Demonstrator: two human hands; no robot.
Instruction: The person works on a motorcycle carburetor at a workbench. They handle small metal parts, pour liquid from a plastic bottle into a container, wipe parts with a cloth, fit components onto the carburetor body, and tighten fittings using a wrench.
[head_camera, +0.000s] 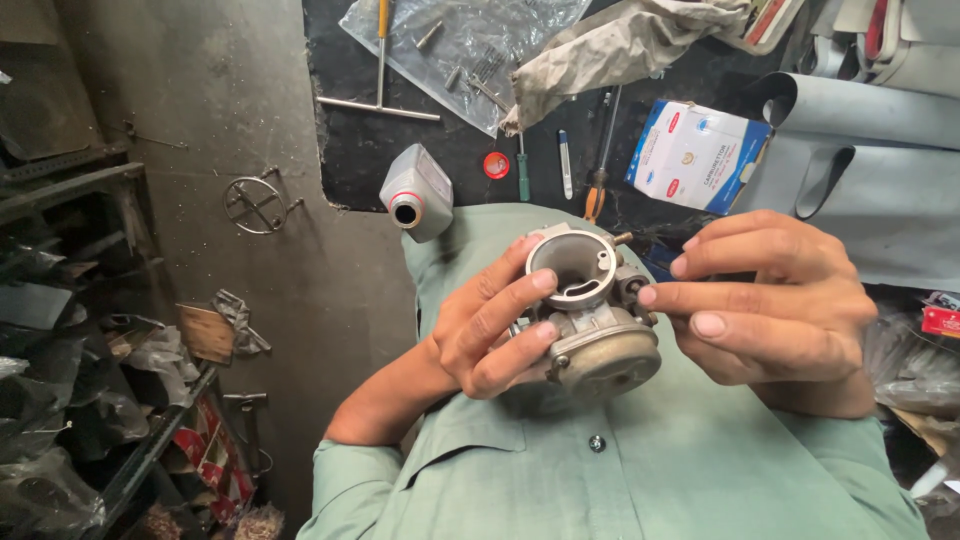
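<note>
One carburetor (592, 320) sits in the left hand (490, 330), whose grip is closed around its body, bore facing up. The right hand (775, 295) pinches a small fitting on its side; I judge this an inspection or adjustment needing fine fingertip turning. Beyond the grip: one bottle (416, 192), two screwdrivers (600, 165), one box (697, 155).

On the dark mat (370, 150) lie a grey oil bottle (417, 192) (uncapped), a red cap (496, 165), a T-wrench (380, 70), screwdrivers (602, 160), a plastic bag (470, 45), a rag (610, 50) and a blue-white box (695, 155).
</note>
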